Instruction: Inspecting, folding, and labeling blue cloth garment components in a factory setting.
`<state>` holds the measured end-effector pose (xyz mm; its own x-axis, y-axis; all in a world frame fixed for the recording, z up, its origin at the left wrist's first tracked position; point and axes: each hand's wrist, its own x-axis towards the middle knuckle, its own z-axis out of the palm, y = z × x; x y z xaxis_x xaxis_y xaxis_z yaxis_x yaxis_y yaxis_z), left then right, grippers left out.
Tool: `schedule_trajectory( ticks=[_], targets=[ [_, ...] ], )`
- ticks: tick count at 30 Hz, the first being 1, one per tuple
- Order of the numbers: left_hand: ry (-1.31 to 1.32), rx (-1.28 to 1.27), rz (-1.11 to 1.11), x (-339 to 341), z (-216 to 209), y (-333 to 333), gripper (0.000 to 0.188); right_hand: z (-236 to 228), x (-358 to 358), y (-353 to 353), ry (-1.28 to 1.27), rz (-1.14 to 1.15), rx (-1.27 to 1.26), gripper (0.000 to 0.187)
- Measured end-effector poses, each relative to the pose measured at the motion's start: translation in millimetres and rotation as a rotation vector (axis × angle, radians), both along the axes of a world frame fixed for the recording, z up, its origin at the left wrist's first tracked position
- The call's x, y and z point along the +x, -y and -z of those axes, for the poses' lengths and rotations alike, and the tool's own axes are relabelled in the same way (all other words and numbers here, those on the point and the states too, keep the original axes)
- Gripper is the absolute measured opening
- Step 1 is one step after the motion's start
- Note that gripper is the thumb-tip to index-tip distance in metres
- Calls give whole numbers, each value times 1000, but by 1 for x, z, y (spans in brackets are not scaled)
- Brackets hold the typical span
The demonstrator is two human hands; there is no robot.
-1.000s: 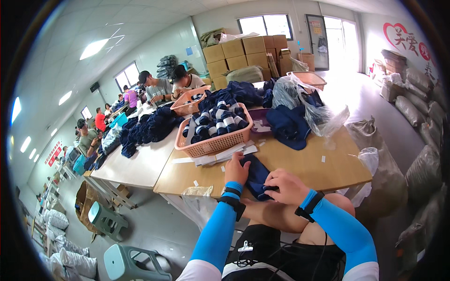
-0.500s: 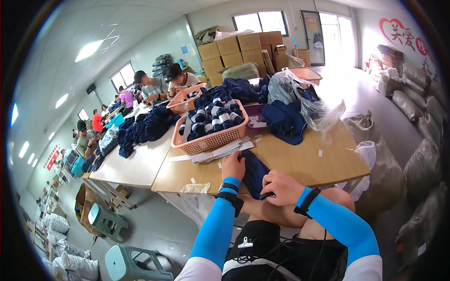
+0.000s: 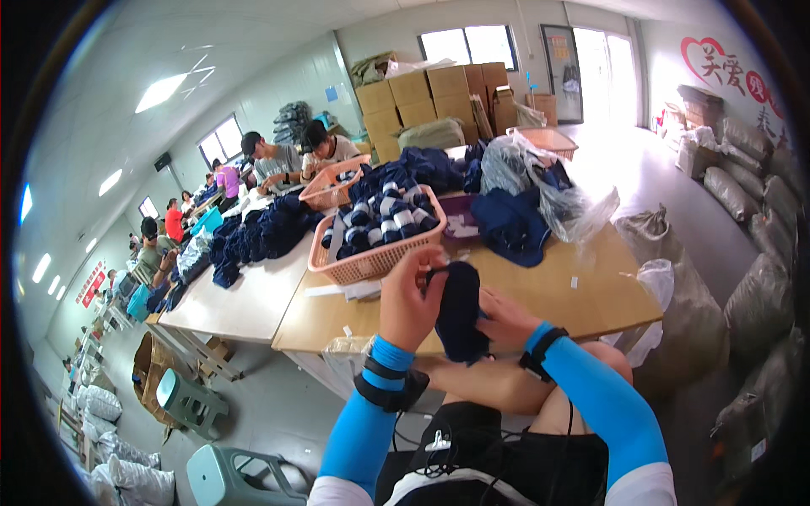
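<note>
A folded navy cloth piece point(image 3: 461, 312), long with rounded ends, is held upright above the table's near edge. My left hand point(image 3: 408, 295) grips its upper left side between thumb and fingers. Closed on its lower right edge is my right hand point(image 3: 508, 322), its fingertips partly hidden behind the cloth. Just beyond my hands a pink plastic basket point(image 3: 371, 268) holds several rolled navy bundles with white paper bands. White paper strips point(image 3: 361, 289) lie at the basket's near side. To the right a heap of loose navy cloth point(image 3: 511, 223) spreads on the table.
A purple tray point(image 3: 460, 211) with white slips stands right of the basket. Clear plastic bags point(image 3: 574, 202) lean over the cloth heap. Co-workers point(image 3: 274, 160) sit at the far left tables. Green stools point(image 3: 236, 476) stand at left, and stuffed sacks point(image 3: 675, 287) at right.
Both hands have raised the navy cloth from the table edge and turned it more upright. It now looks folded into a narrower, rounded shape. My left hand has come up beside the basket.
</note>
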<state>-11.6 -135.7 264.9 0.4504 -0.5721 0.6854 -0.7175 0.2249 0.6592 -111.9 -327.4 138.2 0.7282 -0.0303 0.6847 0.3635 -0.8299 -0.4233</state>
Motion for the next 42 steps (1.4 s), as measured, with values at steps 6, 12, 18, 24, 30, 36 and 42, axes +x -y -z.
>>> schedule_trajectory(
  ticks=[6,12,18,24,30,36,42],
  targets=[
    [-26,-13,40,-44,-60,-50,28,-25,5,-7,-469,-1,-274,20],
    [110,-321,195,-78,-84,-90,35,-20,12,19,-463,442,-164,18],
    [-133,-246,191,-75,-81,-63,29,-52,-52,125,-222,970,44,22],
    [65,252,-199,58,32,6,35,-71,-32,61,181,462,-29,39],
    [281,297,-244,67,113,33,55,-51,-29,-25,0,-141,24,28],
    [435,591,-140,60,124,38,48,-27,-58,-40,-244,-73,-278,37],
    [429,564,-235,64,134,40,51,-13,-46,-48,-174,63,-392,40]
  ],
)
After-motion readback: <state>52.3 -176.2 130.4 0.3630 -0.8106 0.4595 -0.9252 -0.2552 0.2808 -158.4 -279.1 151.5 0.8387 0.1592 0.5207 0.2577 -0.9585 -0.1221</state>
